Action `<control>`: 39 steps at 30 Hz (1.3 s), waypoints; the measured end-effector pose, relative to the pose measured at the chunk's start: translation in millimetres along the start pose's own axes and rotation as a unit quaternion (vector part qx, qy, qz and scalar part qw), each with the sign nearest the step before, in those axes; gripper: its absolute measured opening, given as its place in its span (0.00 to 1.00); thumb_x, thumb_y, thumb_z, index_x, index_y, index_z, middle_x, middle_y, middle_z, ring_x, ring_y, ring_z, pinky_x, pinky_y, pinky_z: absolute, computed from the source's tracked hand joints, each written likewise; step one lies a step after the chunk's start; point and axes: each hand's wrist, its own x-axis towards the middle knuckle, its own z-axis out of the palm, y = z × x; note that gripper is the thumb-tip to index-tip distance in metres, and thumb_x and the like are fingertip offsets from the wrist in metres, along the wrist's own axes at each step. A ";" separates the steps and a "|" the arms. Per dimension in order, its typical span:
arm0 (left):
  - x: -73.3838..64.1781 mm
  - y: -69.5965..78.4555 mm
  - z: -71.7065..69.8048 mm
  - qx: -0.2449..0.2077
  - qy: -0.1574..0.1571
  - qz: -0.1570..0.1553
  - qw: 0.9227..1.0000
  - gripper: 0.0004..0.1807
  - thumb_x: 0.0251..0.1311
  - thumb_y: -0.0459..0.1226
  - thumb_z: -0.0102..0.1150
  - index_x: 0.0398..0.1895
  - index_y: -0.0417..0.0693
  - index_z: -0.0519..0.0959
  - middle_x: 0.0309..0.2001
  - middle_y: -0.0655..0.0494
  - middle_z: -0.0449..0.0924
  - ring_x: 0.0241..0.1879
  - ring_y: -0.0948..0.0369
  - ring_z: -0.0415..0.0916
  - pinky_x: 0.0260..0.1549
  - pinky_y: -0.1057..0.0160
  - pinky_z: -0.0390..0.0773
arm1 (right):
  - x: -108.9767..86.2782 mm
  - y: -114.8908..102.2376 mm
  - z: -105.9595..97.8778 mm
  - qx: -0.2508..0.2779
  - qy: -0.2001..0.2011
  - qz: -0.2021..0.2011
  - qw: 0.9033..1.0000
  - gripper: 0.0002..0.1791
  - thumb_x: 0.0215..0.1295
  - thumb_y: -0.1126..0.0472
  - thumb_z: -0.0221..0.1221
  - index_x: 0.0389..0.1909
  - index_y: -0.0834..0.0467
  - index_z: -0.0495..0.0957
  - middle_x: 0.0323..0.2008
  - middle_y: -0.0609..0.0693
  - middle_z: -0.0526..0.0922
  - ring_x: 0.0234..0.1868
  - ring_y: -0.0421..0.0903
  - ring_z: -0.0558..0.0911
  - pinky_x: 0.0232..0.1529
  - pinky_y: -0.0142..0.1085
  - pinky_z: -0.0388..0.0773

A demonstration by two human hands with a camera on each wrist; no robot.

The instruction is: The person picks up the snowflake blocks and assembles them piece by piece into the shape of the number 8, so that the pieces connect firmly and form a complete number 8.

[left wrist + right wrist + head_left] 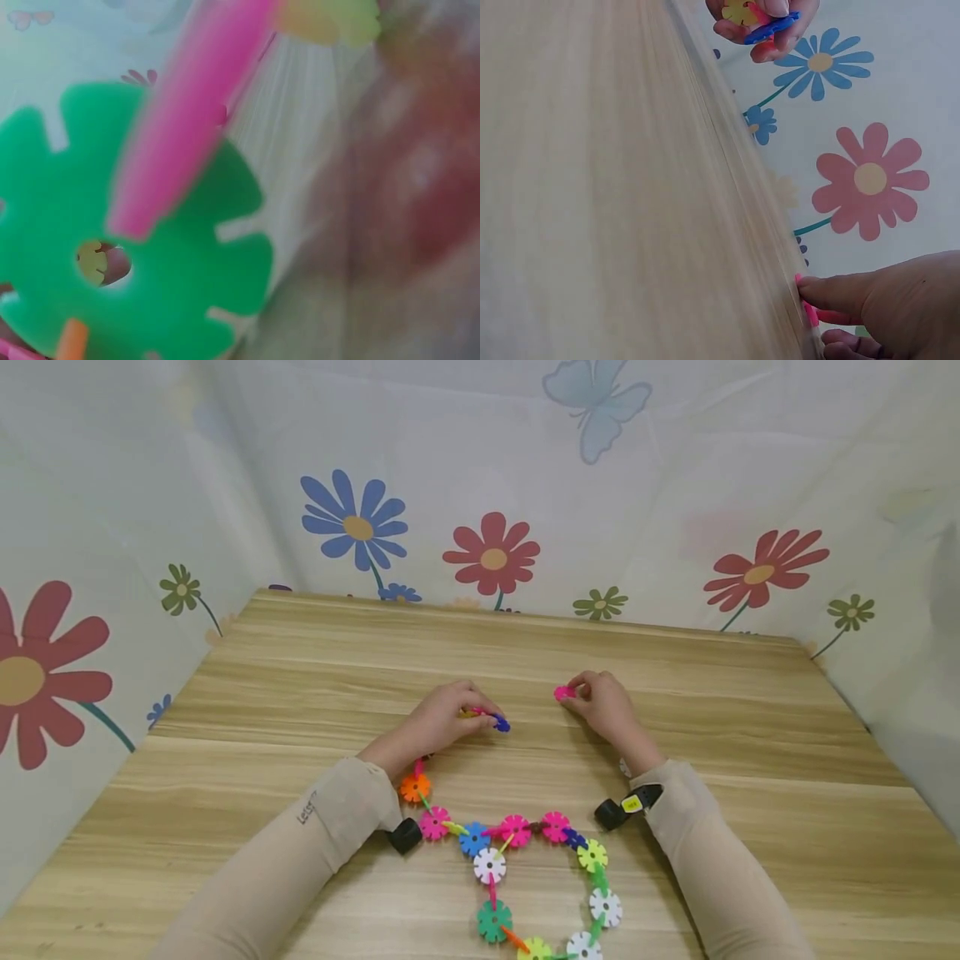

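Observation:
My left hand (450,718) pinches linked snowflake building discs, among them a blue disc (502,723) that pokes out beyond the fingertips. A yellow disc (739,12) is tucked under its fingers in the right wrist view. Farther right, my right hand (606,706) pinches a single pink disc (564,692) between thumb and fingers, apart from the blue one. A chain of discs in many colours runs from beneath my left wrist towards me, past an orange disc (415,787), and bends into a loop. Close up in the left wrist view are a green disc (187,292) and a pink disc (195,112) seen edge-on.
The chain's loop, with a white disc (489,866) on its left side, lies on the wooden table (787,827) between my forearms and runs past the frame's bottom edge. A flower-printed curtain (645,527) stands behind the table's far edge.

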 end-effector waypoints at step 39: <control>0.9 -3.6 5.3 0.014 -0.001 -0.016 1.000 0.08 0.63 0.41 0.60 0.41 0.53 0.86 0.43 0.56 0.79 0.44 0.59 0.75 0.46 0.59 0.75 | 10.7 0.0 4.8 0.046 -0.001 -0.035 0.998 0.17 0.60 0.56 0.65 0.45 0.63 0.81 0.35 0.59 0.80 0.38 0.52 0.75 0.41 0.41 0.71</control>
